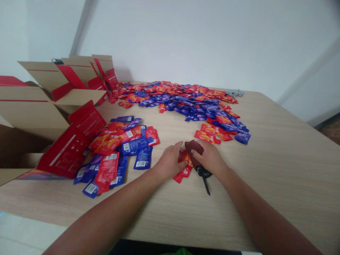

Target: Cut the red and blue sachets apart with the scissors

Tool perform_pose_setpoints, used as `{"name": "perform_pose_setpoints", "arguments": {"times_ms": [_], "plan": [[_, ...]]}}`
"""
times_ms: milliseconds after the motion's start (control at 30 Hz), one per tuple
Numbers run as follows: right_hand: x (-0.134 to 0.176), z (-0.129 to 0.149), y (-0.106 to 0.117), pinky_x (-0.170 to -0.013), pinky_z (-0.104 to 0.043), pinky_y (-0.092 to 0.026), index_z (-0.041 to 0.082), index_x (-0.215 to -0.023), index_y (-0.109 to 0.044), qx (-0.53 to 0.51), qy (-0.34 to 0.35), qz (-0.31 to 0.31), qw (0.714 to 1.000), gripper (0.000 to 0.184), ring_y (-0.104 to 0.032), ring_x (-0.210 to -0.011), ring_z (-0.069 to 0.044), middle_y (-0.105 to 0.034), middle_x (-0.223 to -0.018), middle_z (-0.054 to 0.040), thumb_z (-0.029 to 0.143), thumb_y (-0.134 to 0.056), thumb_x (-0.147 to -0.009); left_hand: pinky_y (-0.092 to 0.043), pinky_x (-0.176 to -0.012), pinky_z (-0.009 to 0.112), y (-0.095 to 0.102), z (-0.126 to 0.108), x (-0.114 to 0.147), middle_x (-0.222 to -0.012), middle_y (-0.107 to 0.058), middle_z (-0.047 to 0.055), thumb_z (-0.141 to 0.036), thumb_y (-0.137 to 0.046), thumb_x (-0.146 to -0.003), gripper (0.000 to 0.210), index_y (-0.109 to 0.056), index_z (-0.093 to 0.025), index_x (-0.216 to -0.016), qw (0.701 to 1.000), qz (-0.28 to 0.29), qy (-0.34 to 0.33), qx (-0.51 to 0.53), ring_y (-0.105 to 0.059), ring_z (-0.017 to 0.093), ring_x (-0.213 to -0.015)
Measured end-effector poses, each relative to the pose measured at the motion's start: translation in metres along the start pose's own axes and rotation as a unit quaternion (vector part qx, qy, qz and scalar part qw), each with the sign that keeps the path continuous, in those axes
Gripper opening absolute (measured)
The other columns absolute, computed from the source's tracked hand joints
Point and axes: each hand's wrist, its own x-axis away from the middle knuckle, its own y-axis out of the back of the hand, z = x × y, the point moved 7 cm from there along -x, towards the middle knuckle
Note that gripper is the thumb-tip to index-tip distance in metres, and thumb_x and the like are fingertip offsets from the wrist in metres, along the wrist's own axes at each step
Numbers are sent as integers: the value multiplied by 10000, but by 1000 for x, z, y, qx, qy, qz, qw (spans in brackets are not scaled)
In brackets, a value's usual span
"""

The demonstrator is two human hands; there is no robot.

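Observation:
In my right hand (209, 157) is a dark maroon object with a black lower end (193, 152); a thin black strap hangs from it. I cannot make out its exact kind. It is tilted above a red packet (183, 172) on the table and partly hides it. My left hand (170, 161) is at the left side of that packet, thumb across its edge and fingers stretched forward, apart. Several red packets (208, 132) lie just beyond my right hand. To the left of my left hand is a loose heap of red and blue packets (107, 141).
A long pile of red and blue packets (175, 95) runs along the back of the wooden table (278, 170). Open cardboard boxes (29, 106) with red flaps stand at the left. A grey crumpled item (235, 92) lies at the back right, near the white wall.

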Motion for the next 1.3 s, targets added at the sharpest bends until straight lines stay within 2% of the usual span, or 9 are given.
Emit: {"name": "perform_pose_setpoints", "arguments": {"times_ms": [233,433,633,833,1100,1300], "plan": [[7,20,-5,-814,-347,-485,232,-1178,-715,-42,91,49,994,278,-679,-938,-237,-759,-1068,-57,290,-704,-906,-492,-1146,507,0,1,0,-1449,-653,187,-251,-792,-798,847,-461,-142,-1570,1000,-1,-3,-24,-636,347,-1307],[7,20,-7,-810,-351,-485,231,-1195,-717,-45,78,55,994,289,-683,-942,-241,-765,-1094,-65,299,-697,-915,-483,-1158,508,-1,2,0,-1459,-646,183,-253,-786,-799,854,-449,-143,-1576,1000,1,-4,-30,-626,346,-1319],[0,4,-4,-709,-327,-442,214,-1018,-723,-12,14,23,1000,153,-646,-796,-218,-745,-913,-47,313,-689,-906,-504,-1124,479,0,-1,0,-1354,-702,130,-238,-782,-813,805,-471,-177,-1552,1000,4,-3,-5,-664,312,-1239],[-2,-11,-1,-723,-321,-456,222,-1114,-732,-14,-30,-3,999,233,-669,-802,-214,-768,-971,-48,296,-690,-897,-501,-1122,489,1,-1,0,-1310,-711,120,-276,-802,-829,837,-442,-177,-1578,1000,10,7,-3,-668,309,-1224],[0,4,-2,-747,-333,-445,209,-1028,-715,-5,39,17,999,164,-653,-840,-226,-746,-957,-53,319,-700,-907,-515,-1106,475,-1,1,0,-1315,-714,122,-260,-789,-821,809,-461,-188,-1557,1000,-1,-2,-4,-677,304,-1213],[3,10,-6,-792,-334,-464,216,-1150,-720,-29,68,41,996,265,-676,-907,-233,-761,-1031,-50,308,-709,-902,-491,-1145,494,-1,0,0,-1431,-663,186,-261,-776,-818,834,-450,-124,-1573,1000,3,-5,-29,-638,341,-1301]]}}
